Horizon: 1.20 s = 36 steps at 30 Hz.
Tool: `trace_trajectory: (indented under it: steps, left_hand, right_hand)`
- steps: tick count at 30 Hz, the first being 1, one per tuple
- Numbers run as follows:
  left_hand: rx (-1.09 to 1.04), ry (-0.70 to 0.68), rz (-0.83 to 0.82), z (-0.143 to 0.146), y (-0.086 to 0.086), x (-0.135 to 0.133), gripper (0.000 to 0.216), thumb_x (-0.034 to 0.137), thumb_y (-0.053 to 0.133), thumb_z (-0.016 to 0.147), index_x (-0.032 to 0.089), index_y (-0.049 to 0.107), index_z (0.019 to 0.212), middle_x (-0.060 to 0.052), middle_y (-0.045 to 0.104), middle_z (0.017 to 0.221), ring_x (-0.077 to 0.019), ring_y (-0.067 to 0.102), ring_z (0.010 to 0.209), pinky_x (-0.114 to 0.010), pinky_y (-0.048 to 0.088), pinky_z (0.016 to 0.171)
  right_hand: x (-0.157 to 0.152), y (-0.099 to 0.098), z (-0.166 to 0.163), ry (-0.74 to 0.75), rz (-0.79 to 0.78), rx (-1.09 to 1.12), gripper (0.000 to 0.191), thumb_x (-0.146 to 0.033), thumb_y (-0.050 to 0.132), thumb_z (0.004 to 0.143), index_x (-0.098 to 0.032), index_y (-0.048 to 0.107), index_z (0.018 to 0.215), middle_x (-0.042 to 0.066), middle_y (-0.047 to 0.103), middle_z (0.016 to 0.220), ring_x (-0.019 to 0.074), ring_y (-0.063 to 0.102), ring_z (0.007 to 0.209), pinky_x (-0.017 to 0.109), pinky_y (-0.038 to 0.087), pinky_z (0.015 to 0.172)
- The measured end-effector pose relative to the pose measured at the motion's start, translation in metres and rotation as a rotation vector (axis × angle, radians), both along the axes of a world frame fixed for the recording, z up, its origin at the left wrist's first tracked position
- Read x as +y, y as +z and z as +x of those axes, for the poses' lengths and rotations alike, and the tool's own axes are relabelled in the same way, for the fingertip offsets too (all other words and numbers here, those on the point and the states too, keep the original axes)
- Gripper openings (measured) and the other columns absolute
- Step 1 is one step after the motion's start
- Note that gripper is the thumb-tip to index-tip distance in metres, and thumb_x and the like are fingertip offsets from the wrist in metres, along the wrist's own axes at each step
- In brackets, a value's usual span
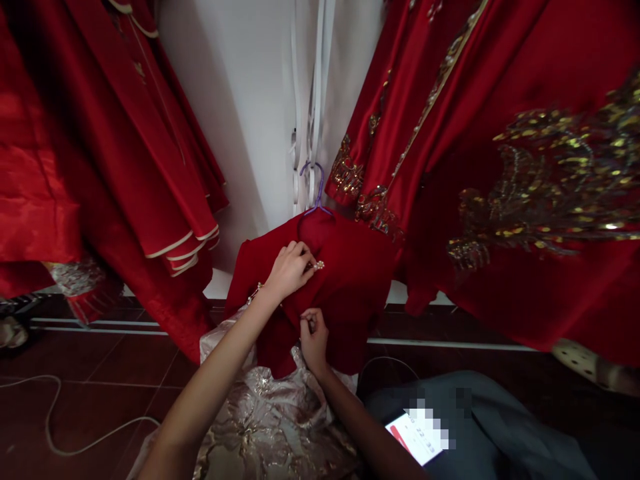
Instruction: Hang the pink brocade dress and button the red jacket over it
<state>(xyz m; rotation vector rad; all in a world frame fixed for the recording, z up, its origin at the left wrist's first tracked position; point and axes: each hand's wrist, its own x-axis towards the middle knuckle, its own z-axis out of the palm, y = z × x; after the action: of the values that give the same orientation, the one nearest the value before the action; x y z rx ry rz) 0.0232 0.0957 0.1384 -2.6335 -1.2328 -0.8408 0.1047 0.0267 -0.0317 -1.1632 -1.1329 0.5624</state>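
A dark red jacket (350,287) hangs in front of me on a purple hanger (318,205). High on its front edge, the thumb and fingers of my left hand (290,270) are closed at a small pearly, flower-shaped button (319,265). My right hand (314,340) is lower down on the jacket front, its thumb and index finger pinched together. Whatever lies between those fingertips is too small to make out. Under the jacket's hem, a pale, shiny garment with gold embroidery (245,427) is spread below my forearms.
Red garments with cream piping (165,167) hang at the left. More red garments, with gold sequins (565,180), hang at the right. A lit phone (417,437) rests on grey cloth (500,413). A white cable (55,440) crosses the dark tiled floor (115,360).
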Motion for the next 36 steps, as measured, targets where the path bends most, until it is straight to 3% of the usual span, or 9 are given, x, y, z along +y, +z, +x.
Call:
trace_trajectory:
  steps: [8, 14, 17, 19, 22, 24, 29, 32, 36]
  left_hand:
    - [-0.125, -0.200, -0.082, -0.002, 0.007, 0.005, 0.006, 0.021, 0.058, 0.074, 0.021, 0.061, 0.080, 0.000, 0.063, 0.073, -0.0162, 0.057, 0.079, -0.040, 0.026, 0.103]
    - [-0.146, -0.273, -0.059, -0.002, 0.010, 0.002, 0.012, 0.017, 0.050, 0.078, 0.023, 0.060, 0.077, 0.001, 0.063, 0.072, -0.0157, 0.059, 0.074, -0.040, 0.020, 0.108]
    - [-0.099, -0.156, 0.004, -0.009, 0.008, -0.001, 0.016, 0.024, 0.045, 0.085, 0.021, 0.060, 0.086, -0.002, 0.062, 0.072, -0.0162, 0.059, 0.072, -0.040, 0.021, 0.107]
    - [-0.083, -0.024, 0.052, -0.014, 0.006, -0.004, 0.021, 0.027, 0.042, 0.087, 0.018, 0.060, 0.094, -0.004, 0.062, 0.070, -0.0177, 0.059, 0.072, -0.041, 0.023, 0.105]
    - [-0.112, 0.224, 0.129, -0.016, -0.001, -0.009, 0.032, 0.022, 0.039, 0.087, 0.013, 0.053, 0.115, -0.011, 0.064, 0.084, -0.0233, 0.058, 0.087, -0.045, 0.024, 0.102]
    - [-0.158, 0.373, 0.175, -0.014, -0.009, -0.012, 0.043, 0.016, 0.035, 0.087, 0.015, 0.043, 0.129, -0.014, 0.061, 0.104, -0.0260, 0.054, 0.101, -0.047, 0.023, 0.102]
    - [-0.295, 0.631, 0.261, -0.018, -0.030, -0.010, 0.061, 0.013, 0.046, 0.078, 0.015, 0.033, 0.137, -0.019, 0.038, 0.135, -0.0323, 0.035, 0.124, -0.054, 0.012, 0.106]
    - [-0.395, 0.688, 0.202, -0.044, -0.031, -0.001, 0.064, 0.012, 0.054, 0.068, 0.014, 0.041, 0.131, -0.020, 0.034, 0.138, -0.0351, 0.030, 0.128, -0.056, 0.015, 0.105]
    - [-0.526, 0.575, -0.041, -0.093, -0.013, 0.020, 0.035, 0.012, 0.049, 0.070, 0.022, 0.060, 0.102, -0.010, 0.061, 0.107, -0.0272, 0.055, 0.103, -0.040, 0.039, 0.090]
  right_hand:
    - [-0.005, 0.010, -0.002, 0.002, -0.026, 0.003, 0.008, -0.020, 0.046, 0.075, -0.019, 0.052, 0.079, -0.001, 0.055, 0.070, 0.0130, 0.053, 0.065, 0.023, 0.043, 0.063]
    - [-0.047, 0.033, 0.024, 0.150, -0.143, -0.054, 0.006, -0.025, 0.052, 0.077, -0.020, 0.053, 0.079, 0.000, 0.060, 0.068, 0.0128, 0.057, 0.057, 0.022, 0.044, 0.051]
    - [-0.052, 0.067, 0.050, 0.188, -0.158, -0.130, 0.011, -0.027, 0.056, 0.077, -0.019, 0.058, 0.085, 0.000, 0.063, 0.065, 0.0131, 0.058, 0.055, 0.022, 0.045, 0.050]
    - [-0.037, 0.098, 0.058, 0.181, -0.097, -0.128, 0.020, -0.033, 0.056, 0.078, -0.019, 0.060, 0.092, 0.005, 0.067, 0.082, 0.0141, 0.061, 0.063, 0.023, 0.048, 0.053]
    - [0.001, 0.135, 0.047, 0.324, 0.043, 0.056, 0.046, -0.042, 0.055, 0.080, -0.024, 0.049, 0.121, 0.008, 0.055, 0.124, 0.0203, 0.057, 0.107, 0.033, 0.053, 0.078]
    - [0.027, 0.146, 0.030, 0.394, 0.015, 0.060, 0.054, -0.049, 0.050, 0.082, -0.024, 0.042, 0.130, 0.008, 0.043, 0.137, 0.0225, 0.042, 0.126, 0.042, 0.044, 0.096]
    - [0.068, 0.133, 0.023, -0.026, 0.006, -0.118, 0.091, -0.060, 0.055, 0.074, -0.009, 0.021, 0.141, 0.020, 0.014, 0.149, 0.0318, 0.004, 0.139, 0.055, 0.010, 0.109]
    - [0.082, 0.127, 0.061, -0.253, 0.030, -0.337, 0.088, -0.059, 0.052, 0.076, 0.001, 0.026, 0.135, 0.031, 0.024, 0.141, 0.0362, 0.020, 0.135, 0.053, 0.021, 0.106]
    - [0.097, 0.142, 0.127, -0.282, -0.093, -0.638, 0.062, -0.060, 0.047, 0.080, -0.003, 0.054, 0.106, 0.028, 0.059, 0.104, 0.0351, 0.056, 0.104, 0.047, 0.041, 0.088]
